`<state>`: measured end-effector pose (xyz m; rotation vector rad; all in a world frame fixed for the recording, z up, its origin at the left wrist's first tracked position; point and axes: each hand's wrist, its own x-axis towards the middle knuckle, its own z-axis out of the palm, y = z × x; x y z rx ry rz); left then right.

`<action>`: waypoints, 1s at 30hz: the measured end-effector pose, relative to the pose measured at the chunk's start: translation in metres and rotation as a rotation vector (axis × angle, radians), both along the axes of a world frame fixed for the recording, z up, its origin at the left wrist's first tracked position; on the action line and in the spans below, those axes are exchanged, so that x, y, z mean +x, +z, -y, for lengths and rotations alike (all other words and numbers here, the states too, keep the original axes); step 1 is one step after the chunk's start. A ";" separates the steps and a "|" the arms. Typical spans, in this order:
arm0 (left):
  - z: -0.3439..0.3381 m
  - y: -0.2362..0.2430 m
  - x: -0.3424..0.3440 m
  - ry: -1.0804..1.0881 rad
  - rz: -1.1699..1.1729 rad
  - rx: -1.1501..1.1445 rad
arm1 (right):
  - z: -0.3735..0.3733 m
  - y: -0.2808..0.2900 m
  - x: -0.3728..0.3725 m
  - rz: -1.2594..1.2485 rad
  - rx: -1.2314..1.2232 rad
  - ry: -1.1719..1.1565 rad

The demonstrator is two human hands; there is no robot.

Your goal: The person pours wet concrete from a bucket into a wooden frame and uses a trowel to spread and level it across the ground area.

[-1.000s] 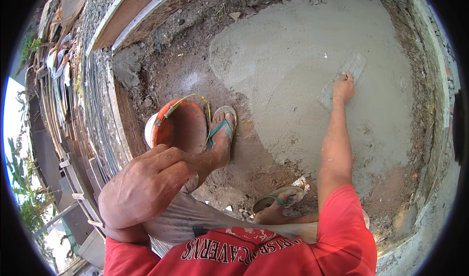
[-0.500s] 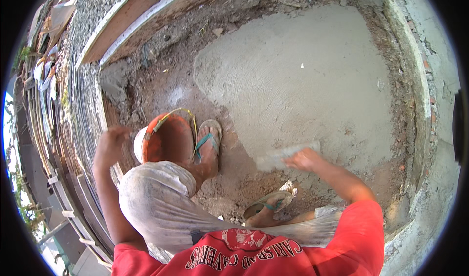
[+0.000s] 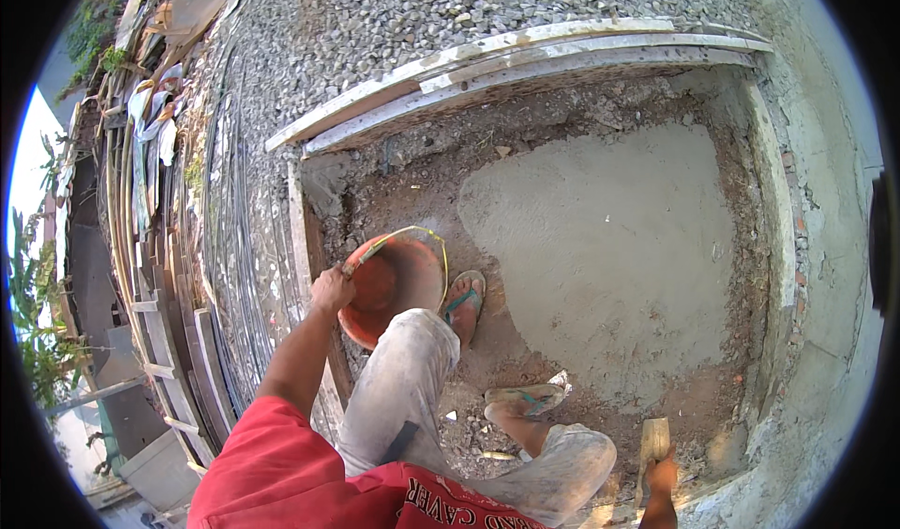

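Note:
An orange bucket (image 3: pixel 379 283) with a thin yellowish handle (image 3: pixel 420 230) is tilted, its mouth facing me, beside my left foot. My left hand (image 3: pixel 333 290) is closed on it at the left side, where the handle meets the rim. The inside is coated with greyish residue. At the lower right, my right hand (image 3: pixel 662 473) is closed around a flat rectangular trowel (image 3: pixel 653 435), held away from the mortar. A smooth layer of wet grey mortar (image 3: pixel 609 248) covers much of the sunken ground ahead.
Wooden boards (image 3: pixel 525 51) edge the pit at the far side, with grey gravel (image 3: pixel 394 14) beyond. A concrete wall (image 3: pixel 825 295) stands on the right. Long rods (image 3: pixel 234 276) and planks (image 3: pixel 178 342) lie left. My sandalled feet (image 3: pixel 464 309) stand on bare soil.
My left hand has gone from free in the air to gripping the bucket, which is now more tilted. My right hand has drawn the trowel back off the mortar toward the lower right.

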<state>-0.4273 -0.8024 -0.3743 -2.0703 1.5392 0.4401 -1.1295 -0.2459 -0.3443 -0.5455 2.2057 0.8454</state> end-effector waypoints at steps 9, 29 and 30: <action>-0.033 0.263 0.123 0.385 -0.203 -0.244 | 0.047 0.201 0.099 -0.044 -0.579 -0.013; -0.075 0.278 0.358 1.131 -0.995 0.043 | -0.068 0.414 0.569 -0.313 -0.278 -0.993; -0.053 0.276 0.329 1.072 -1.015 0.106 | -0.083 0.401 0.609 -0.297 -0.242 -1.087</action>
